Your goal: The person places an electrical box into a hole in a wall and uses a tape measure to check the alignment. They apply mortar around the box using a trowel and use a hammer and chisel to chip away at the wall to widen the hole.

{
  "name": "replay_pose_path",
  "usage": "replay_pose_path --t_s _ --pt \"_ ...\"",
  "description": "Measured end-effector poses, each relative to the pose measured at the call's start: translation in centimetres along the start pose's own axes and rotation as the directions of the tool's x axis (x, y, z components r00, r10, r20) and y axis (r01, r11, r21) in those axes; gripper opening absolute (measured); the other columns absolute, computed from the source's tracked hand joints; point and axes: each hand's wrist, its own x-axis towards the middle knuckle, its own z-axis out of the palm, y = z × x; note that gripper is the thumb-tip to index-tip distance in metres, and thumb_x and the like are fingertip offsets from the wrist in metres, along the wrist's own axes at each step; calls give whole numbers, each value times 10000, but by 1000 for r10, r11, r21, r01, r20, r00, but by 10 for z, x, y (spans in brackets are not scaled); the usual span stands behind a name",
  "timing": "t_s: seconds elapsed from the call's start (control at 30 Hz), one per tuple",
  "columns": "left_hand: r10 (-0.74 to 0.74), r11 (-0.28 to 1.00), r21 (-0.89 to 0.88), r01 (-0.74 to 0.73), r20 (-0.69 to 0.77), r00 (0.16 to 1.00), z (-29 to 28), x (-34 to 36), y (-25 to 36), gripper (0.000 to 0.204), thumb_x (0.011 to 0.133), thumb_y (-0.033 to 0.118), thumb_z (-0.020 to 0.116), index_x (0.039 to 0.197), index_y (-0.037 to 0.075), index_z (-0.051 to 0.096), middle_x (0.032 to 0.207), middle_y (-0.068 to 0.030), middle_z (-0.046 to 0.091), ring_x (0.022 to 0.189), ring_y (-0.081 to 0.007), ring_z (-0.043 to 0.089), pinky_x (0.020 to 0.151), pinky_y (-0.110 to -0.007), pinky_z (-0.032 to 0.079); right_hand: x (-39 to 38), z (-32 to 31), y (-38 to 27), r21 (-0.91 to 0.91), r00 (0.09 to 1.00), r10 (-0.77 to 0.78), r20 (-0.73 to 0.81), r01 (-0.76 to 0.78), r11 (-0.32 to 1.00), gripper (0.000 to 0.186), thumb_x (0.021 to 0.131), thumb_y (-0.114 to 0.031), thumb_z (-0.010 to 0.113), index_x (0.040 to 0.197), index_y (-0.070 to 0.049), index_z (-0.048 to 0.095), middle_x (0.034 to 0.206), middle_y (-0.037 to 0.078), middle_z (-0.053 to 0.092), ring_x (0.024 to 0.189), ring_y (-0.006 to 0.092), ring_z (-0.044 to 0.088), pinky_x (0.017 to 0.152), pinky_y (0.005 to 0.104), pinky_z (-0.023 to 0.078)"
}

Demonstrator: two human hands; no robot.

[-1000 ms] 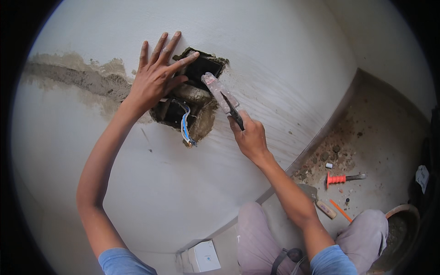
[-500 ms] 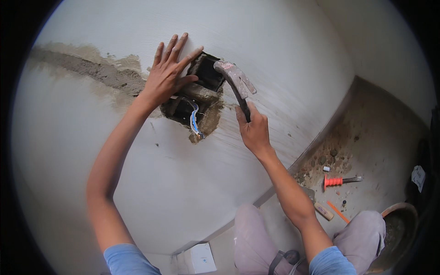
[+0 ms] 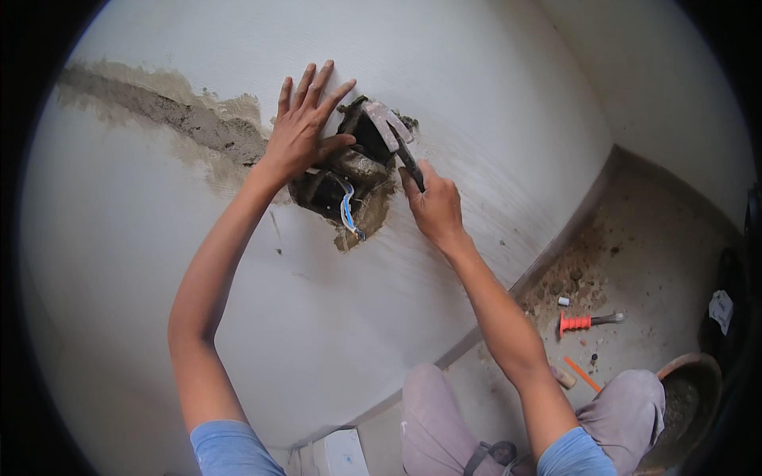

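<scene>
My right hand (image 3: 435, 205) grips a claw hammer (image 3: 388, 127) by its dark handle. Its dusty, pale head lies over the upper of two black electrical boxes (image 3: 361, 136) set in the wall. Fingers spread, my left hand (image 3: 303, 131) rests flat on the wall at the left of that box, its thumb reaching over the box edge. Just below, blue and white wires (image 3: 348, 208) hang out of the lower box (image 3: 316, 193). Rough mortar surrounds both boxes and fills the gap between them.
A mortar-filled channel (image 3: 171, 111) runs left from the boxes across the white wall. On the floor at right lie a chisel with a red-orange grip (image 3: 575, 322), a small white cylinder (image 3: 563, 301), an orange strip (image 3: 583, 373) and rubble. A basin of mortar (image 3: 709, 366) stands beside my knee.
The hammer head has moved left from beside the upper box onto it. My left hand stays spread on the wall. The whole view has shifted slightly.
</scene>
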Motion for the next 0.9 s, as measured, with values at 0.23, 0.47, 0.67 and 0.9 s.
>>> replay_pose_path --t_s 0.23,0.47,0.67,0.9 --pt "35 999 -13 -35 -2 999 1 -1 -3 827 736 572 683 1454 367 327 1582 -51 150 1464 -280 91 1195 -493 4 -23 -17 6 124 985 152 -85 -141 982 309 966 -306 553 940 2 560 574 193 548 545 384 578 515 420 423" --pt "96 995 -16 -94 114 989 -12 -6 -1 704 722 571 698 1369 426 462 1585 -40 150 1469 -259 72 1186 -508 -54 -34 -6 13 43 992 102 -76 -99 994 251 943 -232 585 989 13 558 604 227 550 570 416 566 522 435 427" --pt "95 996 -12 -94 121 988 -10 -3 -1 687 730 529 715 1361 461 452 1590 -6 134 1473 -230 46 1184 -496 -84 -37 -3 23 42 984 176 1 -176 983 250 934 -210 594 996 30 558 590 225 537 555 421 550 515 433 413" --pt "78 995 -72 -71 105 991 -11 -2 1 646 730 490 707 1339 423 502 1585 -14 163 1472 -235 71 1187 -483 -91 -44 -8 26 92 986 155 -58 -149 984 254 932 -224 599 994 19 560 568 201 542 525 382 562 501 420 417"
